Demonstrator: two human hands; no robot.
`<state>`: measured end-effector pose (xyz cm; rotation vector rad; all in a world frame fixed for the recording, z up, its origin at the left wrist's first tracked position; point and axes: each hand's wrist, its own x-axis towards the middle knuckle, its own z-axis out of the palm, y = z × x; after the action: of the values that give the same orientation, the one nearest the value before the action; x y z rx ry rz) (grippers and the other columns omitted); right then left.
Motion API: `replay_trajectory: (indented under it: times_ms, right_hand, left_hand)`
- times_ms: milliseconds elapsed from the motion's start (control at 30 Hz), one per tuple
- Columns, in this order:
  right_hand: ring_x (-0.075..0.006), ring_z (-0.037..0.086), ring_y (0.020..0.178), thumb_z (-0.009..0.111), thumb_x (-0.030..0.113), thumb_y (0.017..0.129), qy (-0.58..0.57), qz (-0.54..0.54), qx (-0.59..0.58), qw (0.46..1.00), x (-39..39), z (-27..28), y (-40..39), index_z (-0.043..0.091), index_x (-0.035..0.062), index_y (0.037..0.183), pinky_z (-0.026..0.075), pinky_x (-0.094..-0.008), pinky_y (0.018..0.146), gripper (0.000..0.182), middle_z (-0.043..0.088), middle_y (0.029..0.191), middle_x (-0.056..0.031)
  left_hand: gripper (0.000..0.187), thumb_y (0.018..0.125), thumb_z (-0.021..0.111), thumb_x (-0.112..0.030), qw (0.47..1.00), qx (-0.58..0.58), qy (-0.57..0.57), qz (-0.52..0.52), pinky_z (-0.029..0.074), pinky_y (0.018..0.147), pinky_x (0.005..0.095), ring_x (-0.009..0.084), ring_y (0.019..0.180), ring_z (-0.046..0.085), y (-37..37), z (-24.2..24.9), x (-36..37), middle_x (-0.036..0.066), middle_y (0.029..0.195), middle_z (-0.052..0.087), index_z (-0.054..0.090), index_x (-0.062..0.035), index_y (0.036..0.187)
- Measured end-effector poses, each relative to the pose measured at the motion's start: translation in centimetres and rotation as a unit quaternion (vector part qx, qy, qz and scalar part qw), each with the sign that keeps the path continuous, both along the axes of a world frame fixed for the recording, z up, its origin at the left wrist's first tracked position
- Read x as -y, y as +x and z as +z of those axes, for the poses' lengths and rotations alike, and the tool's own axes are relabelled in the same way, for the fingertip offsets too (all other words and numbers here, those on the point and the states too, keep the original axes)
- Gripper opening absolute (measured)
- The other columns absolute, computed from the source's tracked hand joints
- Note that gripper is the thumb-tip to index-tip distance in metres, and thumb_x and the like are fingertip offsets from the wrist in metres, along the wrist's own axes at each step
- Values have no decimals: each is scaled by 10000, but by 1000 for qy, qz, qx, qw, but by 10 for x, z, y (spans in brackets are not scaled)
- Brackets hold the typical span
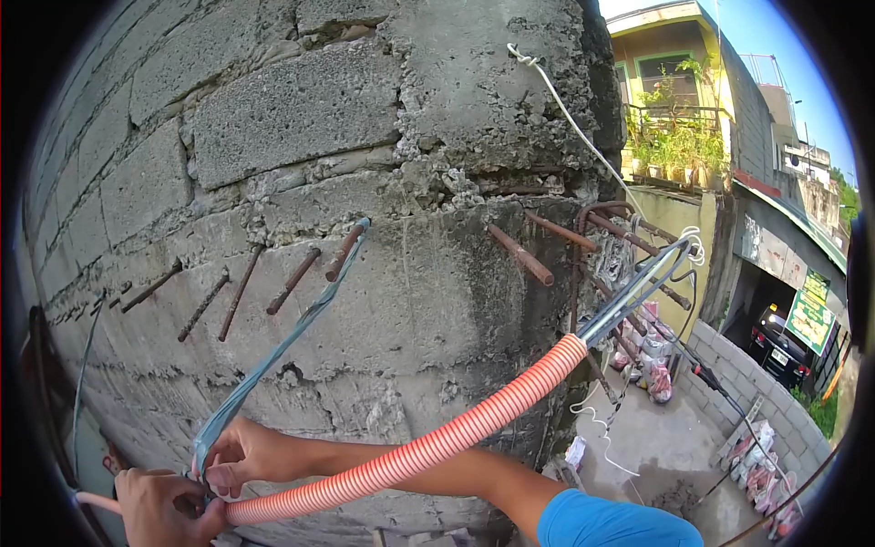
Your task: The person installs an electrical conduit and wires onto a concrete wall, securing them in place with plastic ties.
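An orange corrugated conduit (410, 453) runs from the bundled cables (629, 296) at the wall corner down to my hands at lower left. My left hand (162, 509) is closed at the conduit, its thumb and fingertips pinched together where a blue plastic strip (283, 346) comes down. Just beyond it, my right hand (244, 459) is closed with its fingers bent around the strip's lower end. From there the strip slants up, pulled fairly straight, to a rusty rebar stub (348, 251). The exact spot where strip and conduit meet is hidden by my fingers.
Several rebar stubs (239, 296) stick out of the rough block wall (292, 118). More rebar (519, 255) projects at the corner, with a white cord (570, 109) tied above. Down to the right lie filled sacks (761, 465) beside a low block wall (747, 374). A car (779, 342) stands beyond.
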<state>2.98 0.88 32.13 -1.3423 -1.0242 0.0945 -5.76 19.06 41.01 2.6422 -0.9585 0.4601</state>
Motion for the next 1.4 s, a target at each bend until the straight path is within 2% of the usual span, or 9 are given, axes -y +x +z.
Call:
replay_trajectory:
  times_ms: [100, 200, 400, 567, 700, 800, 1000, 1233, 1400]
  right_hand:
    - [-97, 582, 658, 703, 283, 849, -14, -5, -2, 1000, 3, 5, -2, 638, -8, 907, 470, -244, 587, 303, 633, 749, -40]
    - [-99, 580, 742, 707, 235, 840, 33, -56, 80, 995, 0, -3, 4, 619, -3, 902, 475, -251, 616, 261, 620, 822, -47]
    - [-112, 579, 800, 746, 184, 761, 18, -55, 79, 995, 8, 4, -5, 613, 11, 920, 474, -264, 636, 270, 618, 884, -52]
    - [-105, 523, 527, 693, 172, 766, 36, -174, 108, 978, 7, 22, -15, 613, -20, 659, 421, -276, 505, 233, 592, 565, -50]
    - [-105, 543, 560, 690, 151, 779, 16, -228, 120, 966, 5, 16, -7, 601, -30, 630, 432, -278, 525, 252, 607, 589, -67]
    - [-127, 568, 562, 707, 147, 762, 111, -143, 110, 977, 3, 6, -10, 633, -51, 686, 443, -288, 532, 225, 607, 583, -65]
    - [-104, 585, 593, 721, 117, 731, -12, -69, 42, 997, 8, 1, 4, 696, -39, 788, 433, -244, 532, 167, 658, 663, -72]
    - [-129, 610, 655, 683, 61, 758, 33, -28, 203, 978, -7, -10, 22, 687, -52, 837, 453, -252, 570, 139, 665, 725, -86]
    - [-135, 608, 681, 694, 84, 761, 2, -32, 77, 997, 3, -6, 2, 662, -45, 877, 457, -265, 585, 176, 659, 746, -86]
  left_hand:
    - [430, 723, 764, -363, 976, 169, 103, -88, 337, 508, 232, 88, 593, 490, 28, -20, -15, 3, 592, 445, 508, -18, 716]
    - [157, 749, 684, -151, 996, -47, -28, -71, 498, 596, 370, 319, 612, 640, 11, -2, -2, 172, 683, 639, 676, 1, 784]
    - [123, 739, 668, -88, 991, 130, -28, -10, 487, 611, 349, 281, 650, 635, 5, -20, 10, 166, 727, 633, 645, 12, 807]
    - [83, 746, 663, -83, 994, 86, -64, -16, 472, 590, 363, 283, 624, 605, 12, -23, 12, 135, 717, 611, 628, -17, 783]
    - [79, 777, 650, -97, 992, 119, -41, -14, 469, 588, 371, 274, 618, 603, 11, -22, 8, 125, 692, 587, 608, -30, 767]
    - [95, 798, 642, -107, 991, 121, -60, 9, 472, 600, 375, 261, 623, 605, 11, -26, 8, 127, 715, 611, 613, -18, 787]
    - [139, 842, 623, -108, 991, 40, -118, -49, 459, 632, 333, 225, 647, 575, 21, -29, -3, 125, 734, 622, 639, 28, 822]
    - [128, 864, 603, -65, 983, 43, -156, -82, 447, 672, 315, 202, 722, 564, 14, -31, -3, 116, 782, 607, 633, 57, 841]
    - [131, 858, 619, -80, 987, 73, -128, -62, 460, 667, 330, 233, 706, 573, 9, -29, 0, 131, 796, 609, 645, 49, 857]
